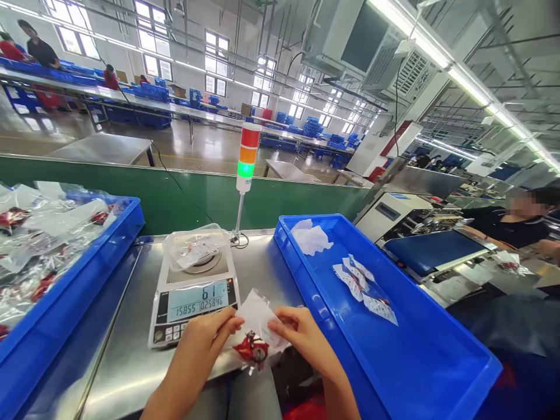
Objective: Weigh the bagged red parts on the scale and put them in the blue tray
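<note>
Clear plastic bag (258, 318) holding a red packet (251, 347), at the near edge of the steel tabletop (125, 373), just beside the digital scale (195, 312). Left hand (196, 350) and right hand (301, 341) on opposite sides of the bag, fingers pinching its film. Risk: slick film could slip from the fingers, dropping the bag off the edge; contact with the scale could disturb its reading.

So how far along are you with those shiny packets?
A few packets already lie in the right blue tray. One packet is between your left hand and right hand. Many remain heaped in the left blue tray.
</note>
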`<state>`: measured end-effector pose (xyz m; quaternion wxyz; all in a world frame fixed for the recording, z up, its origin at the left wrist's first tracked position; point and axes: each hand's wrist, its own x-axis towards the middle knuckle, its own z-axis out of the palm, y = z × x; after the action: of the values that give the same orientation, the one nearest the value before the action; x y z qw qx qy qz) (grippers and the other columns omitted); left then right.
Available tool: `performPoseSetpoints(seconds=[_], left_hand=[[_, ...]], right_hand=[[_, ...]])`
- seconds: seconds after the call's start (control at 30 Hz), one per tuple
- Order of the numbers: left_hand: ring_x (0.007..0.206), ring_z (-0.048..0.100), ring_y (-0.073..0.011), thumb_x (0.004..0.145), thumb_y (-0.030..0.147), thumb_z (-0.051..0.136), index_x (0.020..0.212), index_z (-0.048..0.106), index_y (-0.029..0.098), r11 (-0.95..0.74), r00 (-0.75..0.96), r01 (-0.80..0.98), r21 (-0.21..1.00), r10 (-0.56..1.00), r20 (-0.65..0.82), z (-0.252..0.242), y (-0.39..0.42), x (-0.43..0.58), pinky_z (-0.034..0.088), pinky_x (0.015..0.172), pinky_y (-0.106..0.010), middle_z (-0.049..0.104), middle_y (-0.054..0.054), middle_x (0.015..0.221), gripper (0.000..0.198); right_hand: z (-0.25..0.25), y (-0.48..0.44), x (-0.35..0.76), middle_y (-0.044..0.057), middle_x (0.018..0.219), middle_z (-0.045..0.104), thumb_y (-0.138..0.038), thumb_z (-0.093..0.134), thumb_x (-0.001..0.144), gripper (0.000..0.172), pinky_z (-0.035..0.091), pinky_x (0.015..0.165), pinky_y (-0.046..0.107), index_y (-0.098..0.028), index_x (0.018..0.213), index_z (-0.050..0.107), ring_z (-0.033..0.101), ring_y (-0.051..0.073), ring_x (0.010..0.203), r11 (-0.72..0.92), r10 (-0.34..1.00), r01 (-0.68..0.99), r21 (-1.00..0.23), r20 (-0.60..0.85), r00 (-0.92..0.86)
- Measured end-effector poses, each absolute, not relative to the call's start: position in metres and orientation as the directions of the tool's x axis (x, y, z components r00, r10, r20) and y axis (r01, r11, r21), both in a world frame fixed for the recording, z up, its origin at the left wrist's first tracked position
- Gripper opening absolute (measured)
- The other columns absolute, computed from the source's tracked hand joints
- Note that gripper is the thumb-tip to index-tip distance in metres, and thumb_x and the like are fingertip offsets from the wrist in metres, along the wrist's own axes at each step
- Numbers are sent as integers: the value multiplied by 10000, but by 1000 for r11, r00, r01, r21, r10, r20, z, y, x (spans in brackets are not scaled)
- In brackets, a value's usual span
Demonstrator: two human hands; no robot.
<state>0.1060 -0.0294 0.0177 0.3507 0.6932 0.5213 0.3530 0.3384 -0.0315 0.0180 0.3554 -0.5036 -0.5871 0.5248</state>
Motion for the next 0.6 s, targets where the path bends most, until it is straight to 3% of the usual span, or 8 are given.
performPoseSetpoints(seconds=[0.17,0.33,0.6], left_hand=[[909,734,-254,954,574,456,936,724,249,-247,-127,657,713,895,427,21,7,76,507,805,-320,792,-48,974,421],[1051,667,-293,956,407,398,945,684,221,-212,-63,842,496,874,481,27,58,48,509,867,-393,757,-102,1073,342],[1006,606,-319,839,239,430,725,577,223,-241,39,878,414,898,439,16,102,66,520,916,-462,689,-145,953,187]], right_hand=[[3,-44,374,72,711,735,-716,799,657,562,499,652,301,-160,736,782,666,227,690,-177,983,129,-976,-182,-32],[-8,-55,396,114,825,794,-712,792,671,559,565,754,373,-174,818,816,744,330,831,-232,973,171,-958,-227,46],[-16,-43,387,108,862,802,-694,757,733,544,569,757,355,-168,856,821,747,322,863,-96,983,190,-977,-63,171]])
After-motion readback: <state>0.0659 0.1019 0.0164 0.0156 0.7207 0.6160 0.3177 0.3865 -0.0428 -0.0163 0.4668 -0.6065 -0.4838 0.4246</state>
